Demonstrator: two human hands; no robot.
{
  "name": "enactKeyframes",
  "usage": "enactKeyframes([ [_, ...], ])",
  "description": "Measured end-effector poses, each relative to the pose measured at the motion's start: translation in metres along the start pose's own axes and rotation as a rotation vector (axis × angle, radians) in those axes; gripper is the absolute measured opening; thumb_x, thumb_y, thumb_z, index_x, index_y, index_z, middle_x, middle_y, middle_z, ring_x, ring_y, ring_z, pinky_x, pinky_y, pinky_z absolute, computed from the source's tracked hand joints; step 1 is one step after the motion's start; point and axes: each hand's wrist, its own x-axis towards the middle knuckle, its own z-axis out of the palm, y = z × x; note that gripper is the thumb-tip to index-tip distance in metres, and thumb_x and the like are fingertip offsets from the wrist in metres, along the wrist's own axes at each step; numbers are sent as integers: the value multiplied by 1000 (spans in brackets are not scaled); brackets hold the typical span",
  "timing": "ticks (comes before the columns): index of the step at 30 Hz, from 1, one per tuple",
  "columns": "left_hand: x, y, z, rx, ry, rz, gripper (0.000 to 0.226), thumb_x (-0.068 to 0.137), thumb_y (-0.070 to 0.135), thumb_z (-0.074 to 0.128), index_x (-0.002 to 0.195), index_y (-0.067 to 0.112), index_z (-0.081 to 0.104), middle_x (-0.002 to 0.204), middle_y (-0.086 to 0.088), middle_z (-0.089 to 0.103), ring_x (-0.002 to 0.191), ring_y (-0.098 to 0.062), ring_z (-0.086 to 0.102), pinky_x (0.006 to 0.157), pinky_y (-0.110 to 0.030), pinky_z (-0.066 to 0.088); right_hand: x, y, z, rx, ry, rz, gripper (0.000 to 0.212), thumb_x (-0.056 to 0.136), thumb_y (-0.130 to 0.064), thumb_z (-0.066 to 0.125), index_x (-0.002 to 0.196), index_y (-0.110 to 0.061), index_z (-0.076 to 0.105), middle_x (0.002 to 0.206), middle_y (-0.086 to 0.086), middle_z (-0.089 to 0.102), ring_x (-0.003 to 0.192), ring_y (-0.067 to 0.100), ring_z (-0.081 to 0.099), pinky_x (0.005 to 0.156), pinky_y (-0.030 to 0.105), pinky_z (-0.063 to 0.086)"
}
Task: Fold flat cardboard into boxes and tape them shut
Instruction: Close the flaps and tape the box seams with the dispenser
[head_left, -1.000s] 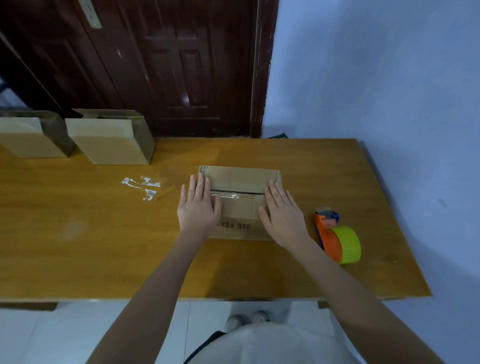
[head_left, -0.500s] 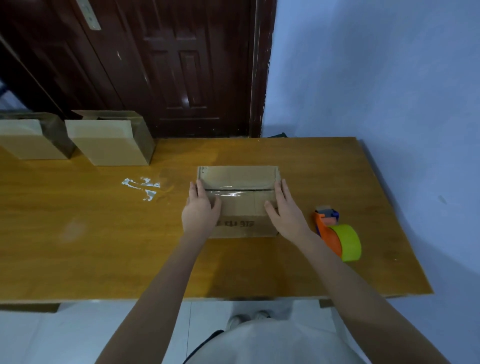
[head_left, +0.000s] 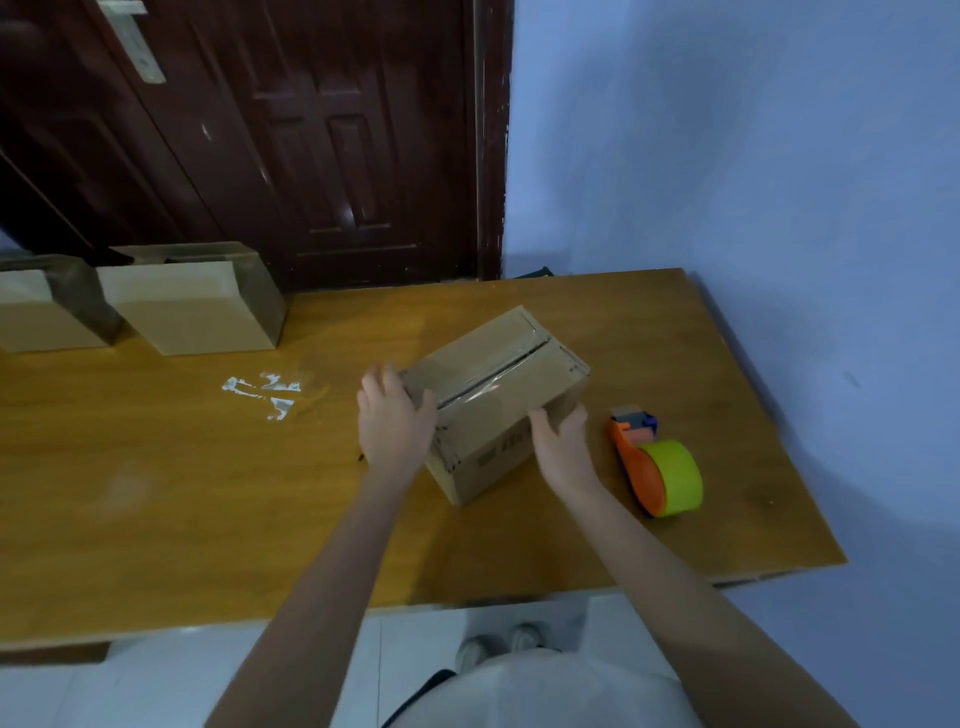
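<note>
A small cardboard box (head_left: 496, 371) sits turned at an angle on the wooden table (head_left: 182, 499), with clear tape along its top seam. My left hand (head_left: 395, 423) grips its left end, thumb on the top face. At the near right corner, my right hand (head_left: 563, 444) holds the box with its thumb on the printed front face and its fingers round the end. An orange tape dispenser (head_left: 657, 475) with a yellow-green roll lies on the table just right of my right hand.
Two closed cardboard boxes (head_left: 192, 306) (head_left: 36, 317) stand at the table's back left. Scraps of clear tape (head_left: 265, 389) stick to the tabletop left of the box. A dark wooden door (head_left: 285, 130) is behind the table, a blue wall to the right.
My hands went from pressing flat on the box top to gripping its ends. The box has been turned counter-clockwise, its right end now farther from me.
</note>
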Motion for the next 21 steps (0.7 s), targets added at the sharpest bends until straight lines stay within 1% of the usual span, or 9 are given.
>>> enactKeyframes([
  [2, 24, -8, -3, -106, -172, -68, 59, 97, 33, 44, 148, 11, 25, 151, -10, 27, 138, -27, 26, 108, -41, 30, -5, 0, 9, 108, -99, 72, 77, 97, -42, 45, 149, -7, 0, 149, 7, 27, 135, 27, 32, 104, 33, 30],
  [4, 37, -13, -3, -256, -317, -177, 56, 98, 38, 43, 147, 15, 30, 146, -9, 37, 132, -29, 37, 102, -40, 36, -3, 1, 17, 105, -180, 102, 80, 95, -45, 48, 148, -9, 0, 148, 8, 30, 133, 26, 36, 109, 36, 32],
  [6, 40, -16, -1, -352, -326, -221, 51, 97, 38, 46, 141, 14, 39, 135, -10, 48, 119, -28, 49, 85, -34, 42, 4, 1, 18, 92, -205, 101, 80, 93, -45, 51, 147, -11, 4, 146, 10, 36, 129, 27, 43, 108, 44, 38],
  [8, 34, -16, 1, -380, -298, -218, 48, 96, 38, 51, 132, 8, 46, 118, -11, 55, 97, -24, 54, 68, -28, 40, 12, -2, 11, 73, -185, 82, 72, 94, -40, 53, 146, -12, 12, 142, 9, 40, 125, 27, 46, 104, 46, 42],
  [10, 24, -16, 5, -386, -286, -208, 41, 94, 37, 55, 118, 4, 49, 94, -7, 52, 75, -15, 49, 56, -25, 35, 22, -8, 0, 36, -154, 34, 61, 96, -36, 51, 145, -12, 23, 139, 8, 44, 122, 27, 49, 102, 46, 44],
  [11, 17, -15, 8, -395, -296, -201, 37, 93, 37, 56, 111, 6, 48, 87, -4, 48, 70, -14, 46, 54, -25, 34, 28, -10, -7, 17, -131, 2, 55, 97, -34, 49, 143, -12, 28, 138, 8, 45, 121, 27, 50, 101, 46, 45],
  [14, -2, -8, 20, -427, -358, -182, 38, 91, 41, 57, 108, 12, 42, 88, 3, 48, 83, -18, 51, 63, -26, 41, 45, -18, -23, -59, -74, -66, 49, 100, -31, 44, 143, -9, 34, 141, 10, 44, 123, 27, 48, 102, 41, 43],
  [17, -13, 1, 33, -368, -364, -136, 48, 91, 50, 53, 115, 10, 44, 110, -5, 55, 99, -23, 56, 79, -35, 49, 58, -24, -35, -159, -65, -119, 49, 101, -31, 41, 143, -7, 36, 142, 10, 44, 126, 26, 45, 104, 39, 41],
  [21, -19, 14, 39, -329, -352, -131, 64, 91, 54, 49, 128, 3, 40, 122, -12, 53, 103, -29, 57, 82, -44, 52, 62, -28, -45, -318, -69, -169, 47, 102, -31, 37, 143, -6, 36, 143, 11, 43, 128, 25, 43, 102, 33, 37],
])
